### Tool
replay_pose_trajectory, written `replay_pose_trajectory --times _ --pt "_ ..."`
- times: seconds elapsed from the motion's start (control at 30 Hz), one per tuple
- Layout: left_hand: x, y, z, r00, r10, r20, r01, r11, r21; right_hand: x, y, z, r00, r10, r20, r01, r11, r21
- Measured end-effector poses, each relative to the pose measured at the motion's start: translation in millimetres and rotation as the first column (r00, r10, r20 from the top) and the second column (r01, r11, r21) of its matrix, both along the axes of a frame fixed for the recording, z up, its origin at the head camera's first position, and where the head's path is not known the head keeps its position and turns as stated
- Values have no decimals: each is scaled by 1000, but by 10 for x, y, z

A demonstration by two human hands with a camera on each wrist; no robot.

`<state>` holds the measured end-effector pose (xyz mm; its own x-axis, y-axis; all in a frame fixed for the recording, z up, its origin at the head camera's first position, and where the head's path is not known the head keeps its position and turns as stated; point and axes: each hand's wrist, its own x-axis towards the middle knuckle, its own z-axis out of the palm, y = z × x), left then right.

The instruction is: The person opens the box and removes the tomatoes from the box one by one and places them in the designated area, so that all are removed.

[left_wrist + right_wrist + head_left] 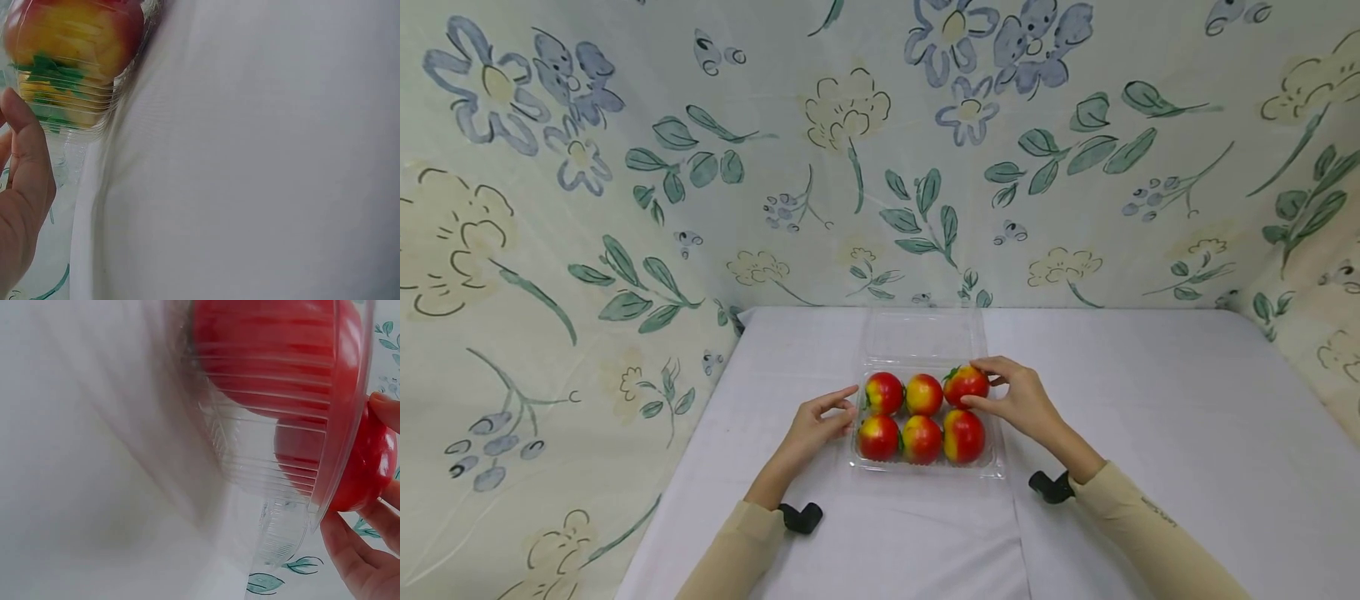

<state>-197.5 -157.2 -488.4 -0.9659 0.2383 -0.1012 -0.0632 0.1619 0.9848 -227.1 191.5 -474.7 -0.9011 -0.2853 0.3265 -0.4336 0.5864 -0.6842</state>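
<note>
A clear plastic clamshell box [867, 465] lies with its lid [925, 335] folded back, holding several round, shiny red-and-yellow fruits with green leaves. At the back right corner my right hand [1024, 402] grips one fruit [966, 385] between thumb and fingers. That fruit [375, 464] rises partly above the box rim in the right wrist view. Just in front of it sits another fruit [964, 436]. My left hand [814, 427] is at the box's left side, fingers loosely bent and fingertips right at the rim, next to the back left fruit [884, 393].
The box stands on a table with a white cloth [1120, 383]. Behind and to the sides hangs a flower-patterned curtain [850, 167]. Black wrist-worn devices [802, 518] show at both sleeves.
</note>
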Motion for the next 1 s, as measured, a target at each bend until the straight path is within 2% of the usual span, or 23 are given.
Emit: replay_pose_trajectory --times 0.37,0.57,1.0 --pt "-10 -3 -18 1000 3 -2 -3 1000 0 -2 34 21 1000 6 7 -5 998 -56" --pt "-21 -5 -24 1000 -1 21 1 1000 16 -18 86 8 1000 7 18 -5 993 -121" --pt "-31 -9 -8 999 -21 31 20 999 25 -25 178 2 990 -43 134 71 976 -206"
